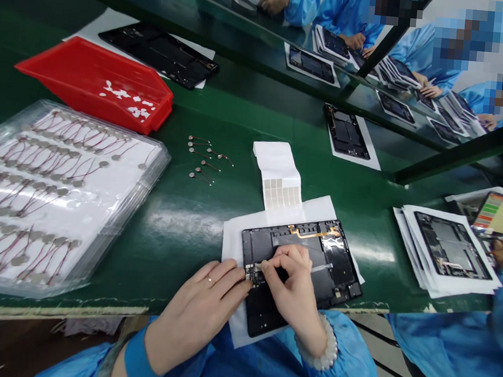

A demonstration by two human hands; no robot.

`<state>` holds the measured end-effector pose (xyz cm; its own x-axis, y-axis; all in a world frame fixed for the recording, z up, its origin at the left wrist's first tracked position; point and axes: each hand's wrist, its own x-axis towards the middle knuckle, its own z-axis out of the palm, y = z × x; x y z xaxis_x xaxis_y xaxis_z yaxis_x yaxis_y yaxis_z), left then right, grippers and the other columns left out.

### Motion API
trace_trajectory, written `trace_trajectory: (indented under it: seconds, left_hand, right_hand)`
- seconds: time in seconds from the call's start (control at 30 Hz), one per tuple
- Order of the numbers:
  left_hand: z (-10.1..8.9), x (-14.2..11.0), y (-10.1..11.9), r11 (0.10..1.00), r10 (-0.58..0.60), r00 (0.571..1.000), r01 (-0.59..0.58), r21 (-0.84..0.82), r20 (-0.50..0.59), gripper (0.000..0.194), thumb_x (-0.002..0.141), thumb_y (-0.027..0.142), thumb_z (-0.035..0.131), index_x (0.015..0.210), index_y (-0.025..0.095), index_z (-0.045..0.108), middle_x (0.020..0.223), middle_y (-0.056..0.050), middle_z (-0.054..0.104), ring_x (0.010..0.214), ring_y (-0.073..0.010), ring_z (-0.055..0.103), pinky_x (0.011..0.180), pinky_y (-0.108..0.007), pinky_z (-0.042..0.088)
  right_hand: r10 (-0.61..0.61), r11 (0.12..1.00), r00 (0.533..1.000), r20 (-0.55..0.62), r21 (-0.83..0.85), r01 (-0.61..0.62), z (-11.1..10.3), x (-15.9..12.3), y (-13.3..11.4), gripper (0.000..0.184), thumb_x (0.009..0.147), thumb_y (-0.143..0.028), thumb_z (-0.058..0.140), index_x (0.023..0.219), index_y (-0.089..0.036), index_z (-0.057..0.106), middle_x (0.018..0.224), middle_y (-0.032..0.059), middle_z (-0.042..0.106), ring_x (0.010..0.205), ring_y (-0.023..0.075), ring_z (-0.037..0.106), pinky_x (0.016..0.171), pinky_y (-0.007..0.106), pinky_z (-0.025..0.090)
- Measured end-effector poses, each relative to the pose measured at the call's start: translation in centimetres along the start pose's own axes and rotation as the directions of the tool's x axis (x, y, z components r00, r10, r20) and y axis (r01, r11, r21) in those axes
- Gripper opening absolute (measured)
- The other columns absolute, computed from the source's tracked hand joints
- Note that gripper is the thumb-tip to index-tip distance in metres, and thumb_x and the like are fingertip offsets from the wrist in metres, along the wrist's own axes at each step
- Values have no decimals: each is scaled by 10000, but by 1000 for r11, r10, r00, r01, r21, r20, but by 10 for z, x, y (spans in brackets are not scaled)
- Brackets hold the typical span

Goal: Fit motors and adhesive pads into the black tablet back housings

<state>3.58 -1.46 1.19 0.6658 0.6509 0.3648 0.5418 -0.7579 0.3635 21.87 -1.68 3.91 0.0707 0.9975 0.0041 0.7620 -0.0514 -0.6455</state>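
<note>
- Head view, the work: a black tablet housing [267,313] lies open side up on white paper [234,234], near the front edge of the bench [178,223]. The paper probably guards its underside from scratches, and the open side leaves the small circuit board [249,275] and the gold flex cable [304,235] reachable.
- Head view, left hand [195,307]: its fingers lie side by side, tips at the housing's edge by the board, seemingly to steady it; whether they clamp that edge, I cannot tell.
- Head view, right hand [297,295]: thumb and forefinger are pinched together just over the board, a grip that suits fine parts (whether anything sits between them is too small to tell).
- Head view, supplies: a sticker sheet [280,161] lies just beyond the housing, likely for a short reach. Loose wired coin-shaped parts [191,175] are spread apart, perhaps so leads don't tangle; more fill the stacked clear trays [146,185] beside the red bin [94,78].
</note>
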Motion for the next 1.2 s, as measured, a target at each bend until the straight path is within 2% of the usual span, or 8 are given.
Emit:
trace_trajectory:
  seconds: [0.43,0.6,0.7,0.9,1.2]
  left_hand:
    - [2,-3,0,998,7,1000,-8,58,20,280,944,108,370,1017,172,633,1009,-58,642,1024,-225,524,887,-378,397]
    - [1,-2,0,987,88,991,-100,128,97,304,907,93,399,1105,184,611,1213,-35,615,1109,-227,489,935,-378,368]
    - [-2,2,-2,975,132,982,-153,160,132,291,896,102,414,1082,186,622,1307,-23,572,1115,-221,482,926,-371,365]
    - [-5,6,-2,960,169,973,-199,196,158,266,883,114,433,1057,163,627,1300,-46,581,1095,-223,488,902,-371,367]
    - [-7,6,0,965,158,974,-187,184,160,261,858,106,478,1070,170,617,1275,-43,597,1082,-211,504,910,-356,365]
  right_hand:
    - [-4,999,1000,-8,-39,4,0,-1,-2,192,863,-238,572,678,-211,620,856,24,595,924,208,471,834,384,345]
    - [-10,999,1000,-10,-40,9,1,-1,-2,188,861,-228,574,679,-215,616,860,26,595,924,213,470,836,392,346]
    - [-9,999,1000,-9,-41,8,1,-1,-2,183,860,-213,572,683,-220,618,856,23,594,927,213,472,839,390,346]
    - [-5,999,1000,1,-42,5,0,-1,-3,167,853,-191,578,690,-210,610,862,16,588,926,205,465,843,384,335]
    - [-28,998,999,-17,-65,27,1,-1,-2,171,856,-204,564,692,-215,613,862,25,599,918,208,475,829,388,353]
